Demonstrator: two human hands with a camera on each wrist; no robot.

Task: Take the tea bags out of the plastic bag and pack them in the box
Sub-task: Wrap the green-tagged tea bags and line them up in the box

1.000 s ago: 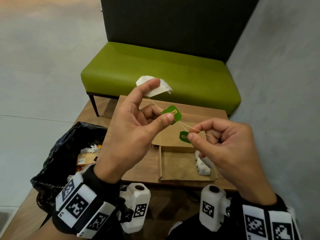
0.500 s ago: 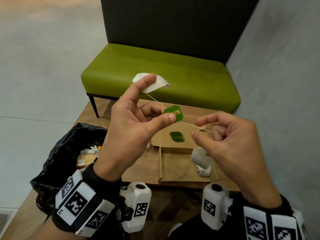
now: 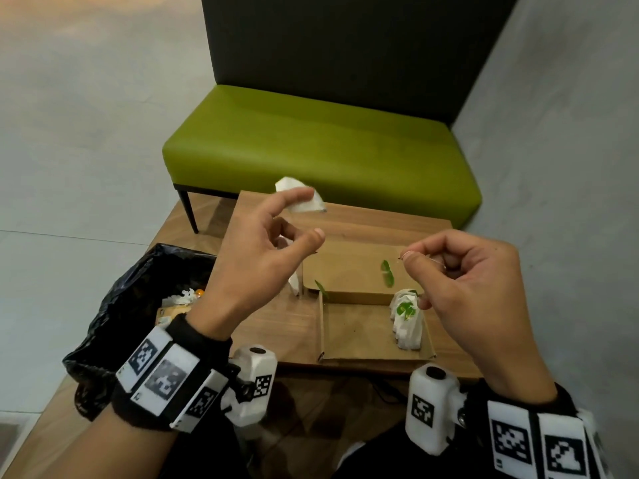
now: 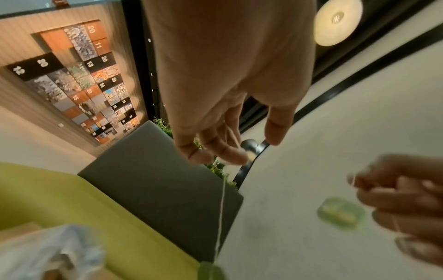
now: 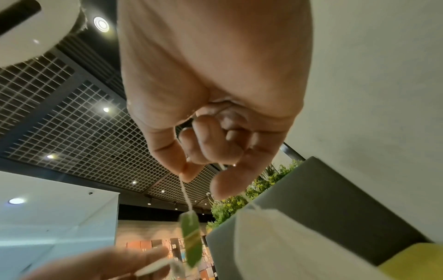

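Observation:
My left hand is raised over the table and holds a white tea bag behind its index fingertip; a string runs down from its fingers to a green tag. My right hand pinches a tea bag string between thumb and index finger. A green tag dangles under it, and a white tea bag hangs from it by the string. Below the right hand lies the open cardboard box with several tea bags lined along its right wall.
A black plastic bag with packets inside sits left of the small wooden table. A green bench stands behind the table, and a grey wall runs along the right. The box lid lies flat behind the box.
My hands have moved apart and the taut string between them is gone. The left thumb let go of the green tag, and both tags now hang loose.

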